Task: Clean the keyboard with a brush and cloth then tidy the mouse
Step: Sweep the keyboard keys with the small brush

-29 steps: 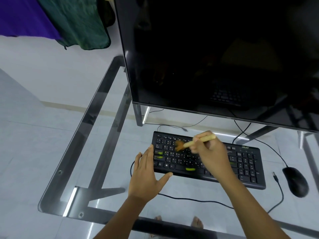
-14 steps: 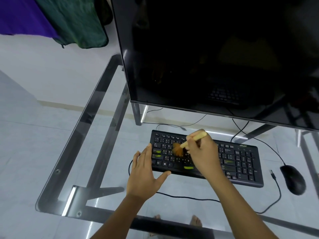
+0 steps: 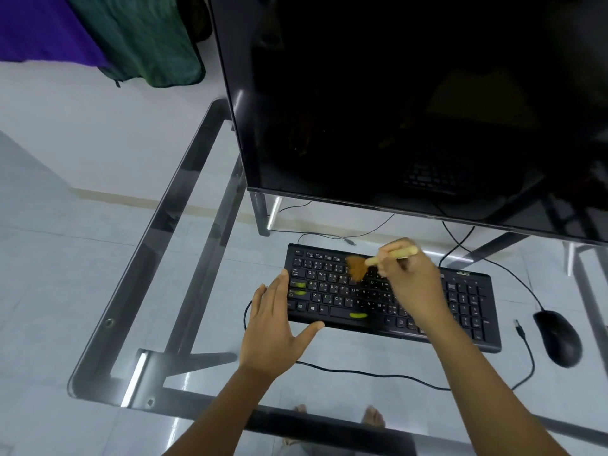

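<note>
A black keyboard (image 3: 467, 304) with a few yellow-green smears lies on the glass table (image 3: 184, 245). My right hand (image 3: 411, 284) grips a small brush (image 3: 391, 255) by its pale wooden handle; the brown bristles rest on the upper left keys. My left hand (image 3: 276, 327) lies flat with fingers apart against the keyboard's left end, thumb along its front edge. A black mouse (image 3: 557, 337) sits to the right of the keyboard, untouched. No cloth is in view.
A large dark monitor (image 3: 411, 103) stands behind the keyboard and overhangs its far edge. Black cables (image 3: 378, 375) run across the glass in front of the keyboard, with a loose plug (image 3: 519, 325) near the mouse. Purple and green fabric (image 3: 131, 37) hangs at far left.
The brush has swept up and away from me, from the middle key rows to the upper rows. My left hand has stayed at the keyboard's left end.
</note>
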{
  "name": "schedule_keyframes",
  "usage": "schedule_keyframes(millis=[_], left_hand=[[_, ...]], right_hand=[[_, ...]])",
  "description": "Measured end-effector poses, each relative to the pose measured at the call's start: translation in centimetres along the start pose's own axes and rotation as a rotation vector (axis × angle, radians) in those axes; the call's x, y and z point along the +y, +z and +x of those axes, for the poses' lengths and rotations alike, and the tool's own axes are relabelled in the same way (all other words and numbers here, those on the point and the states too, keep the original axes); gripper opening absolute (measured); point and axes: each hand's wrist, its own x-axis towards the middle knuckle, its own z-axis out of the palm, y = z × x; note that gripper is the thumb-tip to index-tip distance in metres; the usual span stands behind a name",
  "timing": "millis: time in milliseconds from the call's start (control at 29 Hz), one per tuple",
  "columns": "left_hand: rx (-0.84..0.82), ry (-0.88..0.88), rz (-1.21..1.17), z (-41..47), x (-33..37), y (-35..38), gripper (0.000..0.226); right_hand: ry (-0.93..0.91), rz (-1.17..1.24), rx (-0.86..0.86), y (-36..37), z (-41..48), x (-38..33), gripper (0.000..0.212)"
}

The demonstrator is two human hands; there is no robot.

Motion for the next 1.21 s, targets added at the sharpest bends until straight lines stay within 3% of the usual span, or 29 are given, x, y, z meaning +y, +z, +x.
schedule_keyframes(millis=[34, 103, 172, 276, 345, 414, 517, 552, 655, 724, 793, 897, 931, 1035, 1069, 1173, 1207], left_hand=[[0.012, -0.001, -0.016, -0.1, 0.2, -0.1, 0.097], [0.024, 0.003, -0.031, -0.2, 0.4, -0.3, 0.096], [0.025, -0.022, -0.062, 0.0, 0.5, -0.5, 0.092], [0.052, -0.090, -0.148, 0.8, 1.2, -0.9, 0.075], [0.067, -0.125, -0.151, 1.5, 1.9, -1.1, 0.067], [0.068, -0.123, -0.100, 2.0, 2.7, -1.0, 0.067], [0.022, 0.003, 0.004, 2.4, 4.1, -0.5, 0.076], [-0.004, 0.056, 0.044, 2.5, 4.6, -0.2, 0.078], [-0.092, 0.173, 0.154, 3.0, 6.1, 0.7, 0.085], [-0.155, 0.222, 0.209, 3.6, 7.4, 1.5, 0.092], [-0.208, 0.256, 0.275, 4.1, 8.4, 2.1, 0.101], [-0.287, 0.272, 0.326, 4.7, 9.1, 2.8, 0.114], [-0.304, 0.273, 0.340, 4.7, 9.2, 3.0, 0.118], [-0.333, 0.265, 0.375, 4.7, 9.5, 3.5, 0.126], [-0.339, 0.264, 0.378, 4.6, 9.6, 3.6, 0.128], [-0.354, 0.252, 0.372, 4.3, 10.0, 3.8, 0.130], [-0.353, 0.243, 0.372, 4.3, 10.1, 3.9, 0.130]], right_hand=[[0.026, 0.109, 0.037, -0.4, 0.3, 0.2, 0.009], [0.133, 0.285, -0.077, -0.5, 0.6, 0.5, 0.006], [0.138, 0.138, -0.170, -0.4, 0.4, 0.9, 0.007], [0.080, 0.164, 0.079, -1.0, 0.4, 1.3, 0.008], [0.103, 0.244, -0.005, -1.4, 0.2, 1.7, 0.007], [0.076, 0.137, -0.097, -1.8, -0.4, 2.1, 0.007], [-0.105, 0.080, 0.176, -2.8, -0.8, 2.5, 0.010], [-0.138, 0.069, 0.193, -3.3, -0.9, 2.8, 0.010], [-0.132, -0.047, -0.039, -3.7, -1.4, 3.2, 0.011], [-0.219, -0.128, 0.053, -4.2, -1.6, 3.6, 0.013], [-0.210, -0.045, 0.181, -5.3, -1.6, 4.0, 0.014], [-0.063, -0.010, -0.100, -6.0, -2.1, 4.9, 0.009], [-0.037, -0.040, -0.085, -6.2, -2.2, 5.4, 0.008], [-0.123, -0.052, 0.221, -7.1, -2.5, 6.1, 0.007], [-0.134, -0.041, 0.198, -7.4, -2.7, 6.4, 0.008], [-0.132, -0.107, -0.094, -6.9, -3.6, 6.7, 0.009], [-0.184, -0.148, -0.068, -6.9, -3.7, 6.9, 0.008]])
